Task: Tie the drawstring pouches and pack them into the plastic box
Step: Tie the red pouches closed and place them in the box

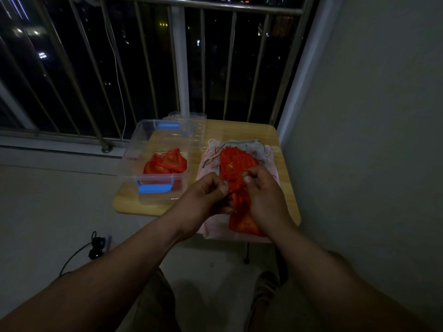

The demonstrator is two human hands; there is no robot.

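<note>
Pouch (242,216) sits lower centre-right of the frame, pinched at its neck by both my hands: left hand (206,197) and right hand (266,195) closed on it. Untied pile (236,161) behind, plastic box (155,161) centre-left with red pouches (165,164) inside.

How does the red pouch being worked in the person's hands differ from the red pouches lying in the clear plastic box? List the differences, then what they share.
1. The held pouch is gripped at its neck by the left hand and right hand; the boxed pouches lie untouched.
2. The held pouch is outside, over the pink cloth; the boxed pouches sit inside the plastic box.
Both are red fabric.
</note>
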